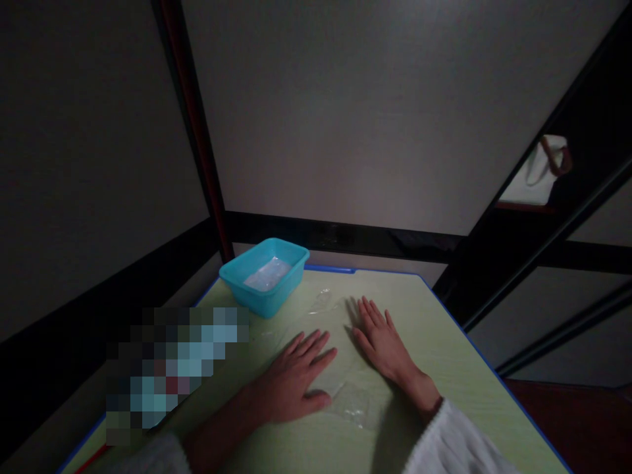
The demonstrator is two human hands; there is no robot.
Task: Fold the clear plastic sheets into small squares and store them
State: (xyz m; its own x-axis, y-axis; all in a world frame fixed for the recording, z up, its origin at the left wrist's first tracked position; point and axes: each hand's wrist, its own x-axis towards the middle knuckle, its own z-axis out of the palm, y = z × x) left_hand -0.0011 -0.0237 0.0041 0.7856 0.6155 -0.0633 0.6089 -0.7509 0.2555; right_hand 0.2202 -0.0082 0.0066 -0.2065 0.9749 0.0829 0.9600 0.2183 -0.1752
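Head: clear plastic under left hand

Your left hand and right hand spread palms down around clear plastic film on the bench. At far left, a turquoise plastic basin holds whitish, shiny packaging.

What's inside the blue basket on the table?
The blue basket holds shiny, whitish plastic. Its near wall hides part of the bottom, and whatever lies beneath the plastic can't be made out.
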